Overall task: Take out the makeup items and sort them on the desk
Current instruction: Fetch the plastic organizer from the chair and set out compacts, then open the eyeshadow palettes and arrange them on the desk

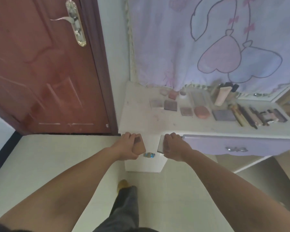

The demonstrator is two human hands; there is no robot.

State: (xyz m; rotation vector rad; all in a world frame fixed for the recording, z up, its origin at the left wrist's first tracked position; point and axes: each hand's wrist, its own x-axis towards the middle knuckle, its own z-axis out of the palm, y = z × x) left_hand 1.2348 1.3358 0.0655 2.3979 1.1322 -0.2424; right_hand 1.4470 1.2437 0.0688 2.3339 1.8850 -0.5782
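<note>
A red-brown door (pixel 45 67) fills the far left, a printed curtain (pixel 208 41) the far right. Below the curtain the white table (pixel 141 114) carries rows of makeup items (pixel 223 115) toward its right. At the table's near edge, the left hand (pixel 126 144) grips a tan compact (pixel 139 147); the right hand (pixel 174 146) grips a clear case (pixel 160 144).

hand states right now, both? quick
Left hand: gripping a flat tan-brown rectangular compact.
Right hand: gripping a thin clear rectangular case.
</note>
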